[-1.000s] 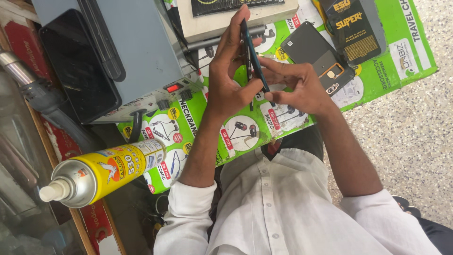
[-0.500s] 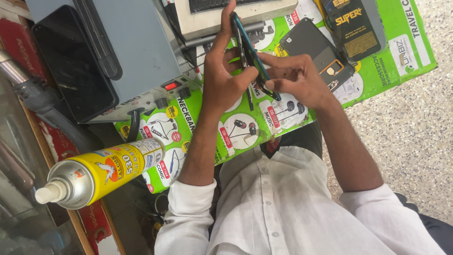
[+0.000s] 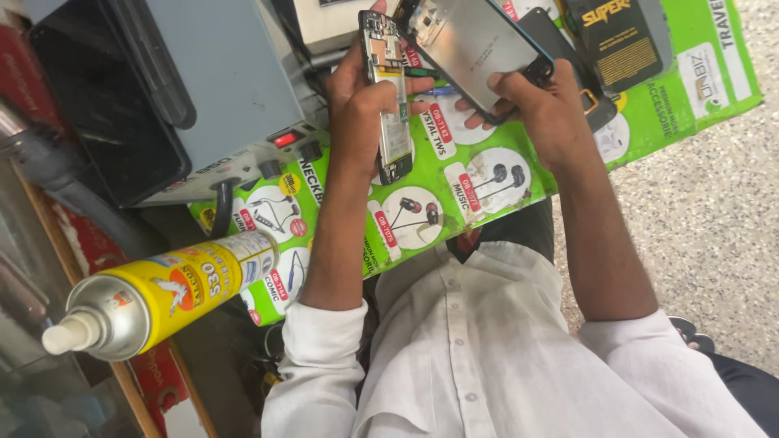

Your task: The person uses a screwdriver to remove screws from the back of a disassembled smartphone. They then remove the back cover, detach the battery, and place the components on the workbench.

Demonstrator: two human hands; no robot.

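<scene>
The left hand [image 3: 361, 101] is closed around a slim black phone body with its back off [image 3: 387, 97], thumb across the exposed face and fingers behind, so the circuit board and yellow-labelled battery face upward toward the camera. It stands nearly on end, lower edge just above the green printed mat showing earphone pictures [image 3: 454, 186], which covers the desk.

The right hand [image 3: 540, 105] grips a detached grey phone panel with a dark frame [image 3: 475, 49] by its lower corner, fingers curled under and thumb on the rim. The panel is tilted away from the phone body, the two parts close along one edge but spread like an opened book, presumably so both inner faces can be seen at once.

Beside the left forearm lies a yellow spray can with a white nozzle [image 3: 154, 300], on its side near the desk's edge. Behind the hands sits a grey box-shaped machine with a red lit switch [image 3: 227, 89]. A black flat packet with yellow print [image 3: 621, 36] rests on the mat near the right hand.
</scene>
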